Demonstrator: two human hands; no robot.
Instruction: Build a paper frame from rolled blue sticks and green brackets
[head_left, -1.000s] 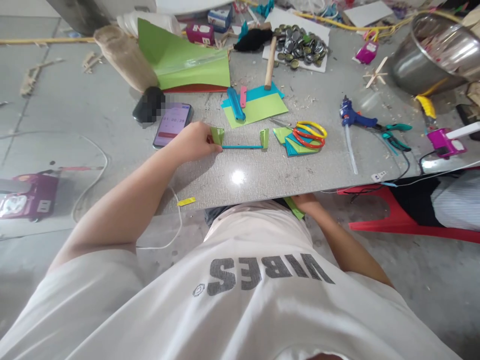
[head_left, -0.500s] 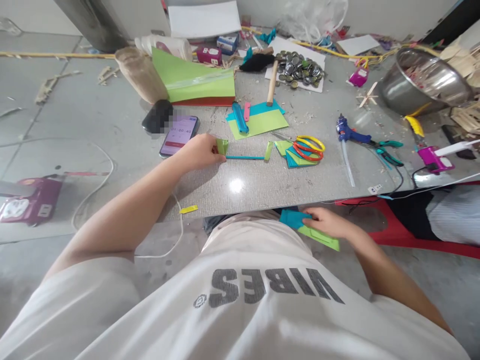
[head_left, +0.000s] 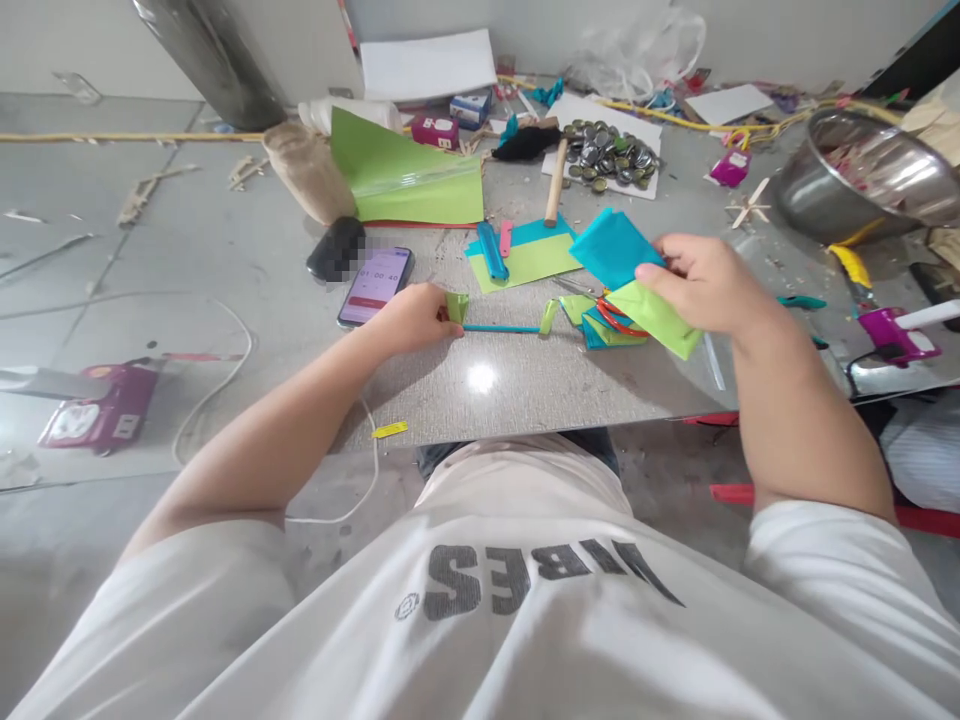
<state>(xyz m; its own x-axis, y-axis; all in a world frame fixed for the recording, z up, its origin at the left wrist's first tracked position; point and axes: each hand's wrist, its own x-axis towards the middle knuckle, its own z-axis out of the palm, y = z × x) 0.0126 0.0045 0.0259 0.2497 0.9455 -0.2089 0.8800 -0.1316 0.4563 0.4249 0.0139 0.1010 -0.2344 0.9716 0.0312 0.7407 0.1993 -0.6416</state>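
Note:
My left hand (head_left: pixel 420 312) is closed on the left end of a thin blue stick (head_left: pixel 502 328), where a small green paper piece (head_left: pixel 458 306) stands up by the fingers. Another green strip (head_left: pixel 548 317) is at the stick's right end. Raised over the right part of the table, my right hand (head_left: pixel 709 285) pinches folded blue and green paper (head_left: pixel 616 248). Beneath that paper lie red-handled scissors (head_left: pixel 619 318), partly covered, on a stack of blue and green pieces (head_left: pixel 600 335). Left of the stick rests a phone (head_left: pixel 379 285) showing a timer.
Behind are a blue cutter (head_left: pixel 492 250), flat paper sheets (head_left: pixel 532 262), a hammer (head_left: pixel 556 185), heaped bottle caps (head_left: pixel 611 150) and a large green sheet (head_left: pixel 420 175). A steel bowl (head_left: pixel 810 190) stands at right. A white cable (head_left: pixel 202 400) crosses the left side.
My right hand has risen from below the table edge to above the table, carrying the folded papers. My left hand stays at the stick's end. The view has shifted slightly.

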